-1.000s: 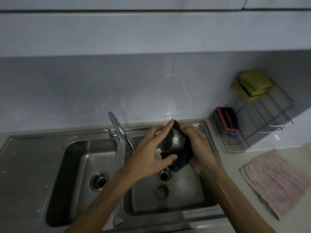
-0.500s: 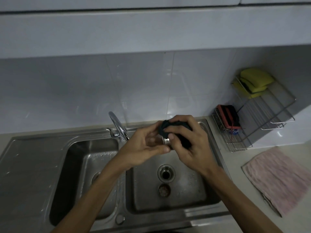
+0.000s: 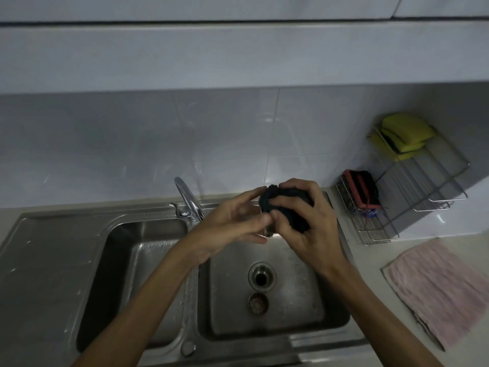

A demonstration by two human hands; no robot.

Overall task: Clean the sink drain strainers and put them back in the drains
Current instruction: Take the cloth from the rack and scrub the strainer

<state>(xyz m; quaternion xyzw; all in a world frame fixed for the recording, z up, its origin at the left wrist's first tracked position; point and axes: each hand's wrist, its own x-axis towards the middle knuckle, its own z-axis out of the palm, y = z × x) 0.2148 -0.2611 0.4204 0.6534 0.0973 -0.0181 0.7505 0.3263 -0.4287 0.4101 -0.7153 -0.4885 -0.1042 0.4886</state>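
Now left hand (image 3: 232,225) is pinching the strainer (image 3: 269,233), right hand (image 3: 311,230) clutching cloth (image 3: 284,203) round it; turning slowly is probably cleaning best

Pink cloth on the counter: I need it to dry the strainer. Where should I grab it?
I'd pinch the pink cloth at its corner nearest the sink, coming down from the sink side. It lies flat on the counter, so only an edge offers a pinch, and that corner is nearest the right hand.
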